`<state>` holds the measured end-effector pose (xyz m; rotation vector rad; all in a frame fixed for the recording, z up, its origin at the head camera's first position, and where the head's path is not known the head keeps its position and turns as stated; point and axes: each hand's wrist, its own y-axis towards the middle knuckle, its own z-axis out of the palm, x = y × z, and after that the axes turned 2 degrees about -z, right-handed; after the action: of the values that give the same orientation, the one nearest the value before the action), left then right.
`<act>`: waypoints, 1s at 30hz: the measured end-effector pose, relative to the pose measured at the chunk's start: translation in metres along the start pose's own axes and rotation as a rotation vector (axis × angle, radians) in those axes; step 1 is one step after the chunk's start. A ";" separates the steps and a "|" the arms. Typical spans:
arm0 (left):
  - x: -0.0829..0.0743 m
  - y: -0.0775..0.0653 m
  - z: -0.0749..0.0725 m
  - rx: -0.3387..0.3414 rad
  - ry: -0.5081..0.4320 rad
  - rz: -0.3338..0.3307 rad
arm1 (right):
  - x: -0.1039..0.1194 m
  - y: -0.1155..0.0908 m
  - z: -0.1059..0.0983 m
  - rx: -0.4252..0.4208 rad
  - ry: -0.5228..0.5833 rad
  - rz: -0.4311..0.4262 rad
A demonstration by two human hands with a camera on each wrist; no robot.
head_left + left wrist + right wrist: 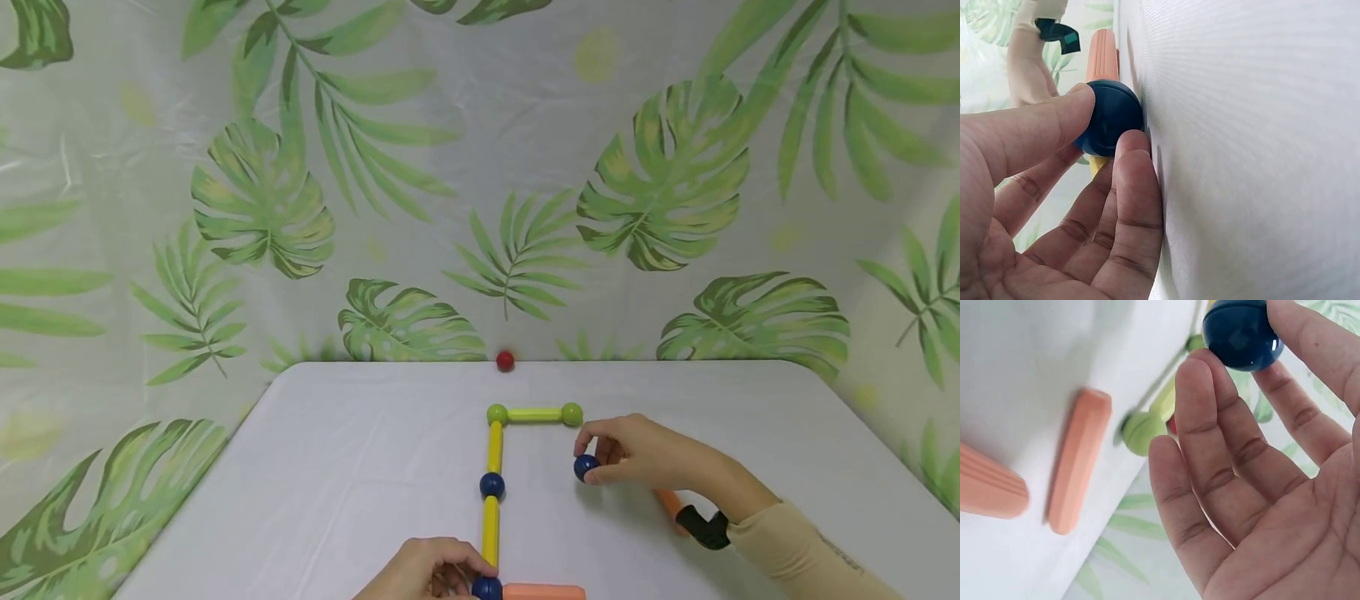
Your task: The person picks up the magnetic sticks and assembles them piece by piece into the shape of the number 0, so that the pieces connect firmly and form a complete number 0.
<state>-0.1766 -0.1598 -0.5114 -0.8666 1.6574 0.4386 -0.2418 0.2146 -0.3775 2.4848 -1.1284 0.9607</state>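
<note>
My right hand (pixel 645 454) pinches a dark blue ball (pixel 585 467) between thumb and fingers, raised over the white table; the other fingers spread loosely in the right wrist view. At the near edge of the head view my left hand (pixel 442 565) grips another blue ball (pixel 1115 119) between thumb and fingers, low against the table. From that ball a yellow rod (pixel 491 533) runs away to a middle blue ball (pixel 492 485), and an orange rod (pixel 543 592) points right. A second yellow rod (pixel 495 447) leads on to a green ball (pixel 497 414).
From the green corner ball a lime rod (pixel 534 414) reaches a second green ball (pixel 572 413). A red ball (pixel 506 361) sits at the table's far edge. Another orange rod (pixel 1080 462) lies apart, partly behind the right wrist in the head view. Leaf-patterned cloth hangs behind.
</note>
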 end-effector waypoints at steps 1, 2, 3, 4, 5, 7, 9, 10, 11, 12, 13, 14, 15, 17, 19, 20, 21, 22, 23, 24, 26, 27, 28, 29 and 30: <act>0.004 0.001 0.000 0.002 0.001 0.009 | 0.000 -0.003 0.002 0.007 0.009 -0.008; 0.008 0.002 -0.001 0.006 -0.004 0.018 | 0.000 -0.007 0.004 0.014 0.020 -0.012; 0.009 0.002 -0.001 0.007 0.001 0.026 | 0.000 -0.010 0.006 0.022 0.033 -0.018; 0.011 0.003 -0.001 0.008 0.006 0.034 | 0.000 -0.014 0.008 0.029 0.041 -0.028; 0.012 0.003 -0.001 0.008 0.007 0.035 | 0.001 -0.017 0.011 0.035 0.048 -0.034; 0.009 0.002 -0.001 0.006 0.008 0.040 | 0.002 -0.023 0.015 0.047 0.069 -0.049; 0.004 0.000 0.000 0.002 0.010 0.042 | 0.004 -0.029 0.019 0.062 0.089 -0.050; 0.000 -0.001 0.000 0.003 0.011 0.042 | 0.005 -0.031 0.021 0.069 0.098 -0.047; -0.005 -0.003 0.001 0.001 0.011 0.040 | 0.006 -0.033 0.023 0.077 0.111 -0.042; -0.010 -0.004 0.001 -0.001 0.012 0.037 | 0.006 -0.035 0.025 0.083 0.117 -0.044; -0.015 -0.006 0.002 -0.004 0.011 0.029 | 0.007 -0.037 0.028 0.089 0.125 -0.037; -0.021 -0.007 0.002 -0.007 0.010 0.024 | 0.007 -0.039 0.030 0.093 0.131 -0.031; -0.025 -0.008 0.002 -0.004 0.013 0.020 | 0.007 -0.041 0.032 0.097 0.138 -0.024; -0.031 -0.010 0.002 -0.003 0.014 0.003 | 0.008 -0.045 0.035 0.104 0.148 -0.018; -0.033 -0.010 0.002 -0.003 0.020 0.006 | 0.008 -0.048 0.039 0.113 0.162 -0.013; -0.033 -0.011 0.002 -0.003 0.025 0.011 | 0.008 -0.050 0.040 0.119 0.170 -0.011; -0.032 -0.010 0.002 0.001 0.024 0.012 | 0.009 -0.051 0.042 0.124 0.177 -0.018; -0.031 -0.010 0.002 0.000 0.028 0.021 | 0.009 -0.052 0.043 0.128 0.178 -0.029; -0.029 -0.009 0.002 0.001 0.031 0.027 | 0.008 -0.053 0.044 0.130 0.179 -0.043; -0.027 -0.009 0.002 -0.001 0.030 0.029 | 0.008 -0.054 0.046 0.131 0.179 -0.060; -0.023 -0.007 0.002 0.001 0.027 0.024 | 0.008 -0.056 0.048 0.136 0.183 -0.089; -0.021 -0.007 0.002 -0.001 0.028 0.022 | 0.008 -0.057 0.049 0.136 0.182 -0.107; -0.019 -0.006 0.002 -0.004 0.025 0.019 | 0.008 -0.058 0.050 0.139 0.186 -0.112; -0.017 -0.006 0.002 -0.005 0.016 0.011 | 0.009 -0.059 0.052 0.144 0.197 -0.110; -0.016 -0.006 0.002 -0.008 0.011 0.009 | 0.009 -0.059 0.053 0.147 0.207 -0.109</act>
<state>-0.1701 -0.1573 -0.4962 -0.8692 1.6716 0.4473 -0.1691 0.2245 -0.4086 2.4582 -0.8777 1.2752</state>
